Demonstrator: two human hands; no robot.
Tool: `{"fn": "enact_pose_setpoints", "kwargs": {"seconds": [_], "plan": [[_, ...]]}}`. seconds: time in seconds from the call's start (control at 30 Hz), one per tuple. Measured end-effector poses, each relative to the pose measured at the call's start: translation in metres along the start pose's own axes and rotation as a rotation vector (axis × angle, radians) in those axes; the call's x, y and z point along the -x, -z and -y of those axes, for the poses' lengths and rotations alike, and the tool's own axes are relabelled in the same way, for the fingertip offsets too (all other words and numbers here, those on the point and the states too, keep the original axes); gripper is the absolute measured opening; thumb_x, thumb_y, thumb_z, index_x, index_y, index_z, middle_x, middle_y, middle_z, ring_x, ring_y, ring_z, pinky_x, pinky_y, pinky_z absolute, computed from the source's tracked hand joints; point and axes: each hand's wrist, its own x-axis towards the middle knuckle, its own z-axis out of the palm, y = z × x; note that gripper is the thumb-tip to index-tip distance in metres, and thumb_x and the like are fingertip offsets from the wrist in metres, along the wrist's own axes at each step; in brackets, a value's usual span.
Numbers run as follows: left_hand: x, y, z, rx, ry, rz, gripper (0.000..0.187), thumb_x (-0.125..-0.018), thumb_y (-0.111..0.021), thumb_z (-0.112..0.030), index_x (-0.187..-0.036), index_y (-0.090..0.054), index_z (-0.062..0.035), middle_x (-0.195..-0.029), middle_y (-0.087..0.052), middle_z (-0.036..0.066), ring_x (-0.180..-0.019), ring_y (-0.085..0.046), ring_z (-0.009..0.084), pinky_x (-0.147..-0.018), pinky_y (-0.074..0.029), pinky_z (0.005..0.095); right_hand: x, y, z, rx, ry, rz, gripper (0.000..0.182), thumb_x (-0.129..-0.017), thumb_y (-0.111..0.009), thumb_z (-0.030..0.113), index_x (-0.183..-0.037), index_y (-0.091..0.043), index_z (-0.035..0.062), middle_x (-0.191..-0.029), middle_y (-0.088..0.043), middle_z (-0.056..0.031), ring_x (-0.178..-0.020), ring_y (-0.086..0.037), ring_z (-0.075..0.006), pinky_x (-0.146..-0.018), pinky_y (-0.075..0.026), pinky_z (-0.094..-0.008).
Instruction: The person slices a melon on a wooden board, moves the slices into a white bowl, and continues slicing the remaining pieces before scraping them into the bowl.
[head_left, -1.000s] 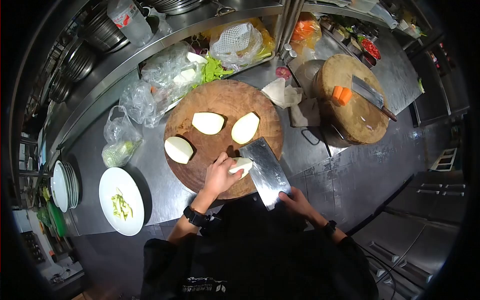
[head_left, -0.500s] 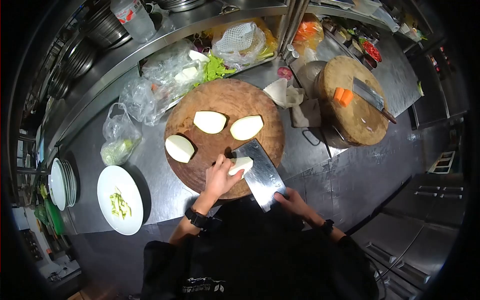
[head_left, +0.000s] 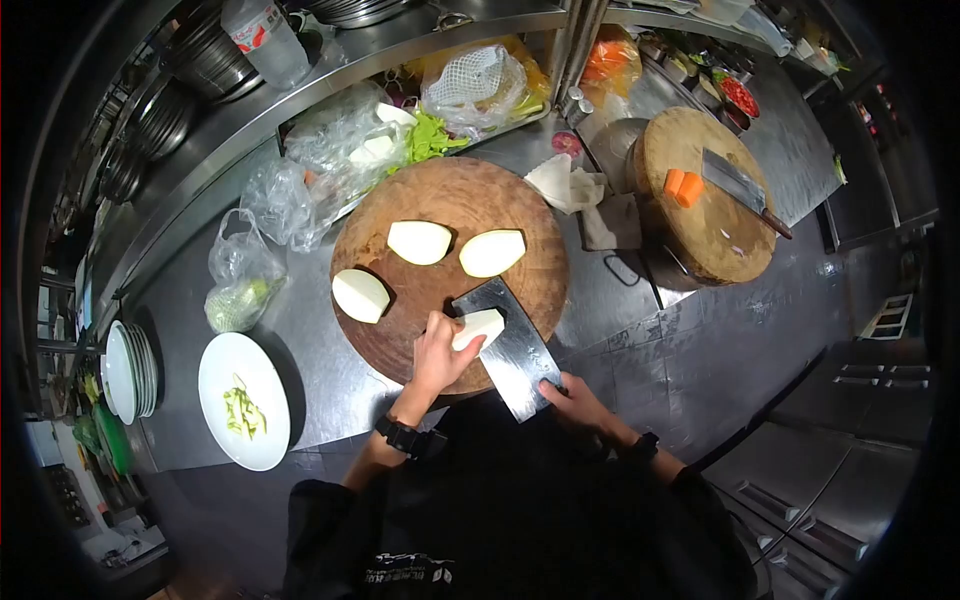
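My left hand (head_left: 440, 355) is closed around a pale peeled vegetable piece (head_left: 482, 327), with thumb and fingers on opposite sides. My right hand (head_left: 578, 402) grips a wide cleaver (head_left: 522, 358), its handle mostly hidden in the fist. The blade's broad face is turned up and lies beneath the vegetable piece in this view, over the near right part of a round wooden chopping board (head_left: 400, 345). Farther back on the board rest three larger cut pieces of the same pale vegetable: one at left (head_left: 360, 296), one at centre (head_left: 419, 242), one at right (head_left: 492, 253).
A white oval plate (head_left: 215, 365) with green strips (head_left: 243, 410) stands at left, near stacked plates (head_left: 125, 372) and a bagged vegetable (head_left: 240, 300). Plastic bags and leafy greens (head_left: 430, 137) lie behind the board. At right, a second board (head_left: 690, 240) bears carrot pieces (head_left: 684, 187) and another cleaver (head_left: 735, 180).
The cleaver has shifted slightly left, and my right hand has moved a little left with it. My left hand still holds the vegetable piece, which is now tilted more.
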Motion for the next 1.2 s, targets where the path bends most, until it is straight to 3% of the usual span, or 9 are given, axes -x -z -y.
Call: {"fn": "enact_pose_setpoints", "kwargs": {"seconds": [0.2,0.27,0.47,0.57,0.67,0.9,0.97,1.1,1.2], "plan": [[0.007,0.029,-0.019,-0.063,-0.034,0.063,0.032,-0.079,-0.072,-0.026,-0.094,-0.061,0.0011,-0.089,-0.053,0.013,-0.075,-0.06,0.0333,-0.061,-0.05,0.0421,-0.001,0.013,0.004,0.115,0.059,-0.031,0.032,-0.094,-0.054,0.03,-0.098,-0.06,-0.0008,-0.076,-0.058,-0.0007,-0.071,-0.051,-0.0097,-0.064,-0.043,-0.028],[0.009,0.035,-0.02,-0.054,-0.046,0.065,0.031,-0.08,-0.071,-0.022,-0.097,-0.063,0.0024,-0.088,-0.053,0.013,-0.076,-0.059,0.0326,-0.063,-0.049,0.0413,0.001,0.018,0.018,0.245,-0.043,0.051,0.037,-0.094,-0.053,0.03,-0.104,-0.057,-0.0051,-0.087,-0.064,-0.0157,-0.082,-0.06,-0.0215,-0.077,-0.046,-0.0344],[0.019,0.033,-0.013,0.02,-0.036,0.029,0.024,-0.077,-0.071,-0.01,-0.096,-0.065,0.0041,-0.079,-0.052,0.015,-0.074,-0.055,0.033,-0.066,-0.046,0.0403,0.0,0.012,0.025,0.21,0.042,0.038,0.038,-0.093,-0.052,0.03,-0.103,-0.057,-0.0062,-0.09,-0.064,-0.0195,-0.086,-0.062,-0.0249,-0.079,-0.046,-0.0348],[0.021,0.029,-0.009,0.043,-0.043,0.009,0.024,-0.077,-0.072,-0.011,-0.095,-0.065,0.004,-0.079,-0.053,0.015,-0.074,-0.055,0.033,-0.065,-0.046,0.0393,-0.006,0.002,0.014,0.204,0.063,-0.01,0.034,-0.094,-0.052,0.03,-0.095,-0.059,-0.003,-0.072,-0.056,-0.0047,-0.066,-0.052,-0.012,-0.06,-0.043,-0.03],[0.025,0.028,-0.004,0.074,-0.034,-0.002,0.024,-0.077,-0.073,-0.012,-0.094,-0.065,0.0043,-0.079,-0.055,0.015,-0.073,-0.056,0.0329,-0.064,-0.046,0.039,-0.002,0.003,0.017,0.187,0.038,0.034,0.037,-0.094,-0.052,0.03,-0.106,-0.058,-0.0042,-0.093,-0.064,-0.0179,-0.089,-0.061,-0.024,-0.08,-0.046,-0.0354],[0.031,0.022,0.004,0.12,-0.029,-0.064,0.025,-0.076,-0.074,-0.012,-0.092,-0.065,0.0046,-0.078,-0.058,0.015,-0.072,-0.057,0.0321,-0.064,-0.047,0.038,0.001,0.0,0.02,0.159,-0.059,0.085,0.035,-0.095,-0.051,0.029,-0.104,-0.058,-0.0038,-0.092,-0.065,-0.0153,-0.086,-0.06,-0.0205,-0.079,-0.046,-0.0338],[0.041,0.022,0.002,0.132,-0.031,-0.069,0.024,-0.076,-0.074,-0.012,-0.092,-0.065,0.0047,-0.078,-0.058,0.015,-0.072,-0.057,0.0319,-0.064,-0.047,0.0376,0.006,-0.01,0.013,0.097,0.13,0.022,0.033,-0.094,-0.052,0.031,-0.094,-0.059,-0.0017,-0.071,-0.056,-0.0022,-0.065,-0.049,-0.0096,-0.058,-0.041,-0.0286],[0.042,0.023,0.001,0.146,-0.029,-0.083,0.022,-0.077,-0.073,-0.01,-0.091,-0.066,0.0043,-0.079,-0.058,0.015,-0.072,-0.056,0.0316,-0.064,-0.047,0.0374,0.009,-0.005,0.02,0.115,0.09,0.032,0.033,-0.094,-0.051,0.03,-0.093,-0.059,-0.0014,-0.072,-0.055,-0.0018,-0.066,-0.049,-0.0088,-0.059,-0.041,-0.0281],[0.042,0.024,0.005,0.153,-0.05,-0.095,0.019,-0.078,-0.072,-0.008,-0.091,-0.066,0.0042,-0.079,-0.058,0.015,-0.073,-0.056,0.0313,-0.065,-0.046,0.0374,0.005,0.0,0.021,0.2,-0.018,0.13,0.034,-0.095,-0.049,0.029,-0.101,-0.057,-0.0038,-0.085,-0.062,-0.0125,-0.081,-0.057,-0.019,-0.075,-0.044,-0.0333]]}}
